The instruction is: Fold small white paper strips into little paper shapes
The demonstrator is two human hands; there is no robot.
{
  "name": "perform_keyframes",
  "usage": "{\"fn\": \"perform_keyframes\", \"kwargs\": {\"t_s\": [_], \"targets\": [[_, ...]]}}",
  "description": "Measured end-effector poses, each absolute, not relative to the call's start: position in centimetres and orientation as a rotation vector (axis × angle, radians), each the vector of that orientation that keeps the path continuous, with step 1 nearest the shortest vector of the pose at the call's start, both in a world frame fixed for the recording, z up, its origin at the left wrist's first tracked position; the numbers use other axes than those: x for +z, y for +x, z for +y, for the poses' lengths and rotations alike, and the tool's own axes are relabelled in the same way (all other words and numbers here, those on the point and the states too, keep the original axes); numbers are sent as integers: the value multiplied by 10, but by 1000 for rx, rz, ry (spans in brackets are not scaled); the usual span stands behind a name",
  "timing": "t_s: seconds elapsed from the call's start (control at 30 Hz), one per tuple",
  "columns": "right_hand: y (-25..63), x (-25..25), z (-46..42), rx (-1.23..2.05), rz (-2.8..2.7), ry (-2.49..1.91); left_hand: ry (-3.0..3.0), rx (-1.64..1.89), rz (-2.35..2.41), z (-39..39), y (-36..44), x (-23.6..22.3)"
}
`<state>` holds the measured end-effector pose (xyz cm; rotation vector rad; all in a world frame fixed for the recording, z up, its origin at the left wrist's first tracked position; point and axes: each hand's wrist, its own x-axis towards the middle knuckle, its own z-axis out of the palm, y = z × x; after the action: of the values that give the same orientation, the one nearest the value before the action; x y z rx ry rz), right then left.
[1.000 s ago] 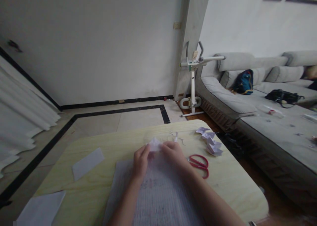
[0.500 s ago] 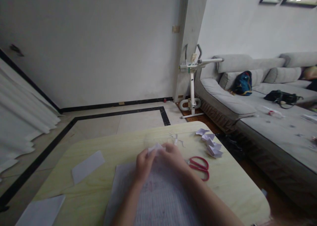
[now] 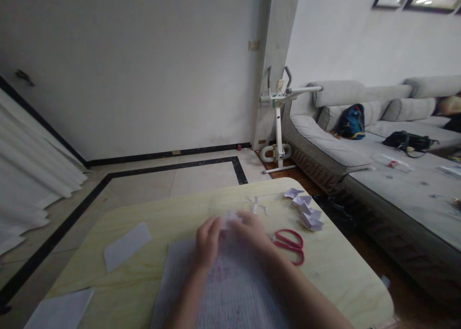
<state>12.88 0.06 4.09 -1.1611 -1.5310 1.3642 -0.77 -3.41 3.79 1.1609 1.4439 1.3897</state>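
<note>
Between my two hands is a small piece of folded white paper (image 3: 229, 219), blurred by motion. My left hand (image 3: 208, 240) grips its left side with fingers closed. On the other side, my right hand (image 3: 252, 230) is closed on the paper too, its fingertips partly smeared. Below my hands lies a large sheet covered in writing (image 3: 230, 290). Red-handled scissors (image 3: 291, 245) rest just right of my right forearm, their blades partly hidden. Several folded paper pieces (image 3: 309, 216) sit in a cluster at the table's far right.
Thin paper scraps (image 3: 255, 205) lie beyond my hands on the wooden table (image 3: 342, 271). A white paper (image 3: 127, 245) and another one (image 3: 61, 310) lie on the left. A grey sofa (image 3: 403, 189) and an exercise machine (image 3: 278, 127) stand past the table.
My left fingers have shifted slightly off the paper's front toward its left edge, and the paper's shape looks changed. Both hands stay in nearly the same place.
</note>
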Motion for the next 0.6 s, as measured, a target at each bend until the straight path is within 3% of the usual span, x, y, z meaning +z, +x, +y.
{"fn": "perform_keyframes", "kwargs": {"t_s": [0.6], "targets": [[134,46,2,1331,-1451,-1195,1097,1463,1510,-32,-14,45]]}}
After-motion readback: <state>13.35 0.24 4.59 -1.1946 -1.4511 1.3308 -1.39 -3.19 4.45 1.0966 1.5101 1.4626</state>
